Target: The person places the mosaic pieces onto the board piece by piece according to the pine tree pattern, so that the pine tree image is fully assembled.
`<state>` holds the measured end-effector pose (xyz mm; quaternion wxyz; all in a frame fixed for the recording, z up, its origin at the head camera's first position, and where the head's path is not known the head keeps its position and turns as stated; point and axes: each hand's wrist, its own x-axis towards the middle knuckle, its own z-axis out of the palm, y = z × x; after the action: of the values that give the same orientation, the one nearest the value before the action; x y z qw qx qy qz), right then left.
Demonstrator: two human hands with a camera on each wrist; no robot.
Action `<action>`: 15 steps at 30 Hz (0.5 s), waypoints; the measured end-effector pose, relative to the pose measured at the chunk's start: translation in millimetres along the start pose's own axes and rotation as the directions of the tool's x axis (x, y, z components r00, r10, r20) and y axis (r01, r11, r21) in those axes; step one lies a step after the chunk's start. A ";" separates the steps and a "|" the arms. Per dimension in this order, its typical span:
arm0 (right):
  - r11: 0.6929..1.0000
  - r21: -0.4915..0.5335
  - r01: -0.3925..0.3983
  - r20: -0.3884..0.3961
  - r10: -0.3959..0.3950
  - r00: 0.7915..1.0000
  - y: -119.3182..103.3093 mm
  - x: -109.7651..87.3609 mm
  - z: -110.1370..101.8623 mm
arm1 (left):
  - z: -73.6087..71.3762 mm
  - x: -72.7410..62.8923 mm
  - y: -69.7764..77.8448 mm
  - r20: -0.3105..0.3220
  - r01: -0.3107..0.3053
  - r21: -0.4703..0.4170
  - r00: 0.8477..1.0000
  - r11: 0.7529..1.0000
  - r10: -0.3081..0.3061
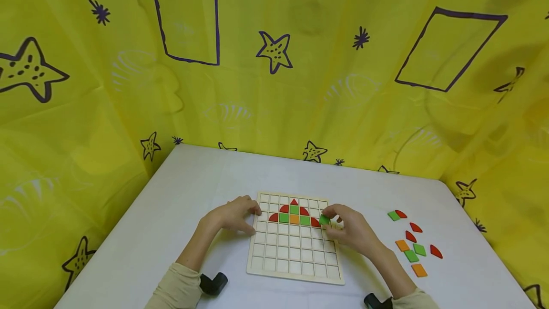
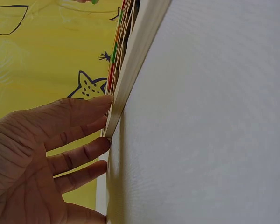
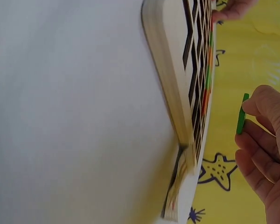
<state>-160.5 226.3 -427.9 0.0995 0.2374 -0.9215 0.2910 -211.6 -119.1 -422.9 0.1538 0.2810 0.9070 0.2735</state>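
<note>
A wooden grid board [image 1: 296, 276] lies flat on the table, with red, green and orange tiles set in its upper cells. A red triangle [image 1: 293, 202] tops the pattern; below it is a row of red, green, orange [image 1: 294, 219], green and red. My right hand [image 1: 349, 228] pinches a green square tile [image 3: 242, 114] between thumb and fingers, over the board's right side beside the red end piece [image 1: 315, 222]. At the board's left edge, my left hand [image 1: 236, 213] rests with spread fingers, the fingertips [image 2: 101, 145] right at the wooden rim.
Right of the board, loose tiles lie scattered on the white table [image 1: 206, 175]: red curved pieces [image 1: 436, 252], green squares [image 1: 411, 255] and orange squares [image 1: 419, 270]. A yellow patterned curtain [image 1: 274, 99] hangs behind the table and on both sides. Dark wrist devices [image 1: 213, 283] sit at both cuffs.
</note>
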 end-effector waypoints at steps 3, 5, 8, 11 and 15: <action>1.000 0.014 0.020 0.029 -0.020 0.999 -5.8 3.3 6.9 | -0.1 -0.2 0.7 0.001 0.005 0.001 1.000 1.000 -0.005; 1.000 0.015 0.027 0.053 -0.028 0.998 -10.0 5.5 11.6 | 0.1 -0.3 1.1 0.003 0.011 -0.001 1.000 1.000 -0.011; 1.000 0.003 0.027 0.091 -0.027 0.995 -16.3 9.2 17.9 | 0.1 -0.4 1.7 0.007 0.019 -0.002 1.000 1.000 -0.019; 0.999 -0.034 0.041 0.122 -0.036 0.992 -22.7 14.0 23.1 | 0.0 -0.6 2.5 0.005 0.022 -0.001 1.000 1.000 -0.022; 0.990 -0.098 0.100 0.162 -0.084 0.983 -29.3 20.3 28.8 | 0.2 -0.5 3.1 0.003 0.028 -0.004 1.000 1.000 -0.028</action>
<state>-165.0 180.7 -430.4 0.0523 0.2963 -0.9286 0.2170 -209.8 -117.1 -421.2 0.1596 0.2684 0.9100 0.2728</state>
